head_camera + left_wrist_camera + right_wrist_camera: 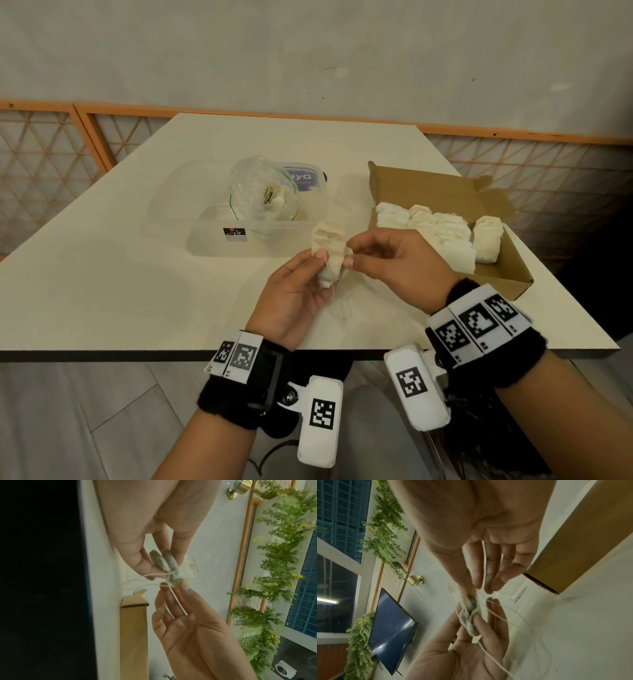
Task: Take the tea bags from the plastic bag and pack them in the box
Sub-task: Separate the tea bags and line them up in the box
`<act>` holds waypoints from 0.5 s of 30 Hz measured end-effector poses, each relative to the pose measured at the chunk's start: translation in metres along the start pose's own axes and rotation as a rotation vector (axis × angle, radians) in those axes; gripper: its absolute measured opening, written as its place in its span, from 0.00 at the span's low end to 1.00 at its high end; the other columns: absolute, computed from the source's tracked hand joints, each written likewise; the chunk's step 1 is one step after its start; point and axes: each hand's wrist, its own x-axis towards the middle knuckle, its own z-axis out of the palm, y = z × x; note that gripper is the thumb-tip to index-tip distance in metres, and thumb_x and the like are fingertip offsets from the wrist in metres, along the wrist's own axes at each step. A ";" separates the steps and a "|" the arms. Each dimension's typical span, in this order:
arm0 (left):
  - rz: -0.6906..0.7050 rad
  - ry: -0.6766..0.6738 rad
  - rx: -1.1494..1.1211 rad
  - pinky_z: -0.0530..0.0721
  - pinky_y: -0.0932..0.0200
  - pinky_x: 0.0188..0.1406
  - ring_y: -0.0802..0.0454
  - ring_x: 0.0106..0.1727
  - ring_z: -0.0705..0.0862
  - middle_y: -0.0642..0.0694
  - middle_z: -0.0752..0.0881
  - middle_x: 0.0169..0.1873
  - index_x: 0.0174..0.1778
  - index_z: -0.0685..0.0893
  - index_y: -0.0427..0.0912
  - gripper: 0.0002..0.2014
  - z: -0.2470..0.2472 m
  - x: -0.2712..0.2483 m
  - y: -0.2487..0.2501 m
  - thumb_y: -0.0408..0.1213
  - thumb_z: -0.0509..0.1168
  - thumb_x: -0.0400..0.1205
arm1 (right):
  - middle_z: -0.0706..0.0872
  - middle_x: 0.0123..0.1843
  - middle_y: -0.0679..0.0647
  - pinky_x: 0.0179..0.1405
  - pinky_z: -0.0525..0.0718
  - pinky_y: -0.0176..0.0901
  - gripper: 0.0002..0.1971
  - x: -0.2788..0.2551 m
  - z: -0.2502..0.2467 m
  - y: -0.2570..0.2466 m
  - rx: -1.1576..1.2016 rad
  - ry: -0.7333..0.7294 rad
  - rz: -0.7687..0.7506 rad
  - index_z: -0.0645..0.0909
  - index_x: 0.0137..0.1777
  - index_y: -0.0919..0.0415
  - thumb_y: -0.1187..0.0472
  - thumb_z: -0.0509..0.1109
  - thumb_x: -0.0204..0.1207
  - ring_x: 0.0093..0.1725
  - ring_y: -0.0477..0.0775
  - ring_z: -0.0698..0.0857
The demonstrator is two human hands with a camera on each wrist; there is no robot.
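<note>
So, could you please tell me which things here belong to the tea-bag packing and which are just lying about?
Part of the job:
- small white tea bags with strings, pinched by left hand and right hand
- crumpled clear plastic bag
- open brown cardboard box

Lying about:
- clear plastic tub under the bag
- pale table
</note>
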 end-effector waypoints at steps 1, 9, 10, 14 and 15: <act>-0.003 0.001 0.000 0.81 0.69 0.28 0.58 0.35 0.86 0.43 0.88 0.41 0.48 0.84 0.34 0.11 0.000 0.000 0.000 0.35 0.67 0.73 | 0.87 0.41 0.58 0.43 0.80 0.33 0.06 0.001 0.000 0.000 0.009 0.002 0.005 0.86 0.46 0.64 0.66 0.75 0.70 0.40 0.47 0.83; 0.014 0.014 0.058 0.86 0.67 0.37 0.57 0.36 0.84 0.44 0.86 0.37 0.39 0.87 0.38 0.07 -0.001 0.001 -0.004 0.37 0.69 0.72 | 0.87 0.33 0.53 0.34 0.84 0.35 0.03 0.005 -0.002 -0.004 0.230 0.081 0.117 0.84 0.41 0.64 0.66 0.70 0.75 0.30 0.41 0.86; 0.018 0.020 0.051 0.86 0.67 0.38 0.56 0.38 0.85 0.44 0.87 0.38 0.40 0.87 0.37 0.07 -0.001 0.002 -0.004 0.37 0.69 0.71 | 0.86 0.31 0.52 0.35 0.84 0.36 0.03 0.005 -0.004 -0.004 0.244 0.103 0.119 0.84 0.41 0.64 0.66 0.70 0.75 0.30 0.43 0.85; 0.033 0.041 0.017 0.86 0.64 0.43 0.54 0.41 0.84 0.43 0.85 0.42 0.44 0.83 0.38 0.10 -0.001 0.003 -0.003 0.37 0.70 0.69 | 0.85 0.30 0.54 0.36 0.86 0.42 0.05 0.007 -0.008 -0.004 0.258 0.133 0.138 0.82 0.39 0.63 0.66 0.69 0.76 0.31 0.49 0.83; 0.033 0.040 0.019 0.86 0.63 0.43 0.53 0.43 0.84 0.42 0.84 0.43 0.43 0.82 0.38 0.09 -0.001 0.002 -0.003 0.37 0.69 0.69 | 0.85 0.30 0.53 0.36 0.87 0.43 0.06 0.007 -0.010 -0.004 0.240 0.142 0.135 0.82 0.38 0.63 0.66 0.69 0.76 0.31 0.49 0.84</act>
